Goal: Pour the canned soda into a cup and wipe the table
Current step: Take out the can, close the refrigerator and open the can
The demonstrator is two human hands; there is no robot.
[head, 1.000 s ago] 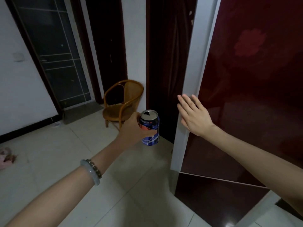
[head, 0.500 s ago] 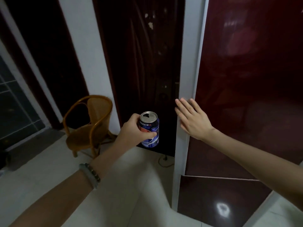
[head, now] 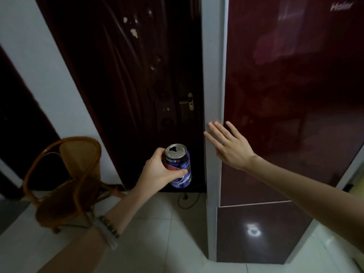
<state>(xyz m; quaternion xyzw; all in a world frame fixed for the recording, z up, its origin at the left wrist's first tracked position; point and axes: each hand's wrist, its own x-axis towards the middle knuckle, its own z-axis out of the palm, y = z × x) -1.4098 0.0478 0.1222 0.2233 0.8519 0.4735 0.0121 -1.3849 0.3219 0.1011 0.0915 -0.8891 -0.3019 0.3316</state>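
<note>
The left hand (head: pixel 157 170) grasps an opened blue soda can (head: pixel 178 166) upright in mid-air, in front of the dark door (head: pixel 137 85). The right hand (head: pixel 229 147) is released, fingers straight, flat against the dark red refrigerator door (head: pixel 285 85) at its left edge. A wicker chair (head: pixel 67 178) stands on the tiled floor (head: pixel 157 243) at left.

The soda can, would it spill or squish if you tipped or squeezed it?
Probably spills if tipped: the soda can is open on top, gripped by the left hand. Likely dents if squeezed, looking like thin metal. Its round side could roll.
</note>
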